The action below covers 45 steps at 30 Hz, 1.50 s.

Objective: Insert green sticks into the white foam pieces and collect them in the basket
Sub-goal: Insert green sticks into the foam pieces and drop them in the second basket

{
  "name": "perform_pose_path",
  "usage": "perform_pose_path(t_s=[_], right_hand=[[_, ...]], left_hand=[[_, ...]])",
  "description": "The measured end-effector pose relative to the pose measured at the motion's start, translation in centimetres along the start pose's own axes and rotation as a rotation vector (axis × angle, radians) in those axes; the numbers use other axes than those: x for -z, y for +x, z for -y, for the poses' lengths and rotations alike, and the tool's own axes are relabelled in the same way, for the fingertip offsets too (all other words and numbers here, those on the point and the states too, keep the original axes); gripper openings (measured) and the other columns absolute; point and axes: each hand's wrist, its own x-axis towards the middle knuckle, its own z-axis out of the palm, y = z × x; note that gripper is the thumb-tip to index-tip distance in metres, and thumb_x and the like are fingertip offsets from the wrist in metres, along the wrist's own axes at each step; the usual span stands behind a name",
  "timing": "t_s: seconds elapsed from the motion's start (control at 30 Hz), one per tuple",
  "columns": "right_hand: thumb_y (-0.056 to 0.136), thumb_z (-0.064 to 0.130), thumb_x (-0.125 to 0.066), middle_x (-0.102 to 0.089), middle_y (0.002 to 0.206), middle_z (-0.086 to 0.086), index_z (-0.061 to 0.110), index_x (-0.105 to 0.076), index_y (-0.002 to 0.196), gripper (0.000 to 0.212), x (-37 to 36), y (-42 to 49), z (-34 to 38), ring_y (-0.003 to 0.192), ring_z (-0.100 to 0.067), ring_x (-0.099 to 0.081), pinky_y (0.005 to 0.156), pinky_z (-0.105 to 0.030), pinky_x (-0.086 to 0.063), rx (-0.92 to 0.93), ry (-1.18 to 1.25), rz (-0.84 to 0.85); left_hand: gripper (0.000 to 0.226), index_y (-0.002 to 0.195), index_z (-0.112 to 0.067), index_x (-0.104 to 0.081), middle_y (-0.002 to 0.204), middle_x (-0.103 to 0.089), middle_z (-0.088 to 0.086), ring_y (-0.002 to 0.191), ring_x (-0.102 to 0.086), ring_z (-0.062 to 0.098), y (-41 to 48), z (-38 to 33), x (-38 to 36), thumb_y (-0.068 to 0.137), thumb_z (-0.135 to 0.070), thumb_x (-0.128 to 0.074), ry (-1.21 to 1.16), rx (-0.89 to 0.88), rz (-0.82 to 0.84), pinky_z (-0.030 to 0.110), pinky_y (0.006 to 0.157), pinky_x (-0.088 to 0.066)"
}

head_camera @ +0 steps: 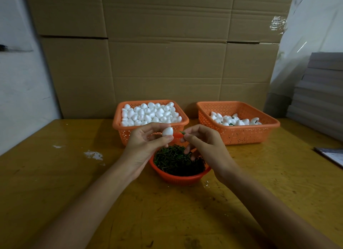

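My left hand (146, 143) pinches a white egg-shaped foam piece (168, 131) between thumb and fingers, above a round orange bowl (178, 178) heaped with green sticks (176, 160). My right hand (204, 143) pinches one green stick (182, 132), its tip a short gap right of the foam piece. An orange basket (118, 126) behind my left hand is full of plain foam pieces (150, 113). A second orange basket (239, 133) at the right holds several foam pieces with sticks (235, 119).
The wooden table (74, 174) carries white smears (93, 154) at the left. Cardboard boxes (157, 53) form a wall behind the baskets. A stack of grey sheets (319, 92) stands at the right, and a flat paper item (332, 155) lies near the right edge.
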Motion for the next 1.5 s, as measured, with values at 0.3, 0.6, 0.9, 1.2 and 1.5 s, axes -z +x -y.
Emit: perform_pose_path(t_s=[0.3,0.6,0.9,1.2,1.5], right_hand=[[0.101,0.011,-0.066,-0.079,0.097,-0.010,0.005,-0.065,0.110,0.011,-0.2,-0.1,0.2,0.068,-0.024,-0.070,0.053,-0.027,-0.054,0.033,-0.027,0.040],[0.100,0.013,-0.068,-0.080,0.099,-0.009,0.002,-0.061,0.109,0.016,-0.1,-0.3,0.3,0.068,-0.025,-0.073,0.050,-0.027,-0.053,0.058,-0.067,0.088],[0.101,0.015,-0.068,-0.080,0.098,-0.006,0.006,-0.061,0.108,0.013,-0.2,0.0,-0.3,0.067,-0.029,-0.074,0.048,-0.026,-0.052,0.100,-0.116,0.103],[0.099,0.013,-0.068,-0.080,0.092,-0.008,0.005,-0.053,0.106,0.018,-0.4,0.0,-0.7,0.066,-0.033,-0.074,0.046,-0.028,-0.051,0.088,-0.157,0.087],[0.097,0.010,-0.070,-0.079,0.099,-0.004,0.008,-0.049,0.110,0.025,-0.8,-0.3,-0.6,0.075,-0.026,-0.078,0.052,-0.039,-0.057,0.097,-0.186,0.048]], left_hand=[[0.037,0.116,-0.007,-0.070,0.104,-0.078,0.017,0.093,-0.078,0.031,0.1,0.3,-0.4,0.084,-0.021,-0.082,-0.121,0.003,-0.094,0.027,0.074,-0.061],[0.041,0.125,-0.010,-0.066,0.109,-0.078,0.021,0.100,-0.078,0.032,0.1,0.2,-0.3,0.088,-0.023,-0.078,-0.095,0.021,-0.073,0.027,0.077,-0.061],[0.020,0.115,-0.015,-0.070,0.103,-0.081,0.008,0.093,-0.078,0.022,-0.5,1.1,-1.1,0.095,-0.014,-0.074,0.184,-0.115,-0.026,0.026,0.072,-0.061],[0.020,0.118,-0.022,-0.064,0.106,-0.079,-0.002,0.090,-0.078,0.020,-1.0,3.0,-1.7,0.100,-0.018,-0.070,0.398,-0.311,-0.079,0.028,0.059,-0.060],[0.028,0.125,-0.031,-0.061,0.126,-0.071,-0.018,0.120,-0.068,0.008,-1.6,3.4,-1.6,0.098,-0.028,-0.070,0.603,-0.423,-0.033,0.043,0.075,-0.066]])
